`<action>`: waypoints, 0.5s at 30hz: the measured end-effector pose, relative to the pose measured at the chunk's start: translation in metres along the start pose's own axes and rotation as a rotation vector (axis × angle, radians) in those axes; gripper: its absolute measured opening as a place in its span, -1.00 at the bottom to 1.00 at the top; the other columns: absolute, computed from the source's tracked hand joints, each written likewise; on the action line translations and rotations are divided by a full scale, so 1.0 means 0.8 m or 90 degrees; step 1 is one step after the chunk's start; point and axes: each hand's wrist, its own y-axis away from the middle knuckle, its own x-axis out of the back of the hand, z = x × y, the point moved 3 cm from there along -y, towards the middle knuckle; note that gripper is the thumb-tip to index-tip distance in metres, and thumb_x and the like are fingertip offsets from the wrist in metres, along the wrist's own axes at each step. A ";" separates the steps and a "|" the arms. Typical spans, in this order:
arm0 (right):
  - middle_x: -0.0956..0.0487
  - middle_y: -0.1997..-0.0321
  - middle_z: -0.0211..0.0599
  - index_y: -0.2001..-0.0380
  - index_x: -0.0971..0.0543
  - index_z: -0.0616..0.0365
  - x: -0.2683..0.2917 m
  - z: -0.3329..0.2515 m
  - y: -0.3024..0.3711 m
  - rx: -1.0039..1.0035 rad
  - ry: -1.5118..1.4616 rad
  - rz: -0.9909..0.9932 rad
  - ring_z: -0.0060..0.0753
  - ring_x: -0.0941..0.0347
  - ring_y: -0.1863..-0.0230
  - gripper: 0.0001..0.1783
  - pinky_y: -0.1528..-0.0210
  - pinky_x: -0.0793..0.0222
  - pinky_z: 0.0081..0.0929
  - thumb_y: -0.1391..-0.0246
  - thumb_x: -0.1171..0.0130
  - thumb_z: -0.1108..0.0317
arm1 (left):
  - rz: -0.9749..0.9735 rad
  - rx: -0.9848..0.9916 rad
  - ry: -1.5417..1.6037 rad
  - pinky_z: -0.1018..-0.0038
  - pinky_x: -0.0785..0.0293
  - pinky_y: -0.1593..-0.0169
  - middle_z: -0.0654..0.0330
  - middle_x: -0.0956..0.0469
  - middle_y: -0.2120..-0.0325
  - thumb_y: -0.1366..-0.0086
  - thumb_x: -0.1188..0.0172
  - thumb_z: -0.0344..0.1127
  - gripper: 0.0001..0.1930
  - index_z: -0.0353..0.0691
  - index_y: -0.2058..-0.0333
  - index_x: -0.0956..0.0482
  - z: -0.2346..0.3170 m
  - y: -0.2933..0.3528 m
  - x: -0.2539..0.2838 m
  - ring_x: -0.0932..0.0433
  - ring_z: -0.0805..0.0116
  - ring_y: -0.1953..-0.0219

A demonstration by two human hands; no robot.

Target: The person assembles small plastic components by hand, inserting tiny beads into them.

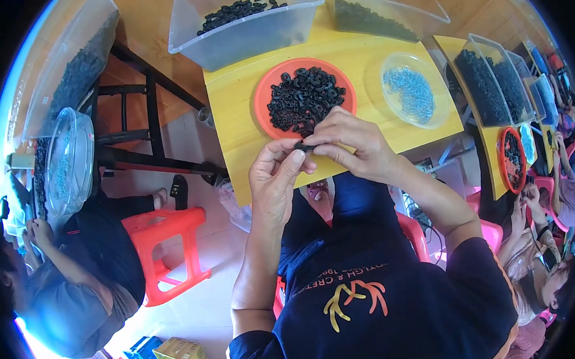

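Observation:
Over the near edge of the yellow table, my left hand [277,173] and my right hand [353,141] meet at a small black plastic part [304,147]. Thumb and fingers of both hands pinch it, and they cover much of its shape. Just beyond my hands sits a round orange-red tray [264,113] heaped with small black parts [304,98]. To its right is a clear round tub [388,98] holding many tiny light-blue pieces [411,92].
At the table's far side stand a translucent bin [249,43] of black parts and a second clear bin [383,21]. A red stool [172,249] is on the floor to the left. Co-workers sit on both sides, with similar bins [489,87] at the right.

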 end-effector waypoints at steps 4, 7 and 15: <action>-0.59 0.24 -0.35 0.22 -0.59 0.25 -0.004 -0.006 0.008 -0.096 -0.037 0.005 -0.44 -0.50 0.18 -0.85 0.11 -0.41 -0.49 -0.12 -0.22 0.47 | 0.008 0.012 0.014 0.47 -0.56 0.19 0.10 -0.59 0.29 -0.30 -0.17 -0.48 -0.80 -0.34 0.11 -0.48 -0.006 -0.002 0.001 -0.60 0.38 0.32; -0.59 0.23 -0.39 0.17 -0.55 0.24 -0.009 0.010 0.014 -0.381 -0.552 0.149 -0.64 -0.46 0.23 -0.83 0.11 -0.43 -0.56 -0.19 -0.19 0.42 | 0.009 0.011 -0.004 0.47 -0.57 0.18 0.09 -0.59 0.28 -0.30 -0.17 -0.48 -0.80 -0.34 0.11 -0.48 -0.007 -0.002 0.000 -0.60 0.38 0.32; -0.59 0.28 -0.33 0.15 -0.56 0.23 -0.034 0.004 0.019 -0.462 -0.761 0.166 -0.53 -0.48 0.34 -0.78 0.15 -0.43 -0.54 -0.22 -0.16 0.32 | -0.002 -0.019 -0.020 0.48 -0.57 0.18 0.08 -0.60 0.32 -0.30 -0.17 -0.49 -0.81 -0.35 0.13 -0.48 -0.009 -0.003 -0.004 -0.61 0.38 0.33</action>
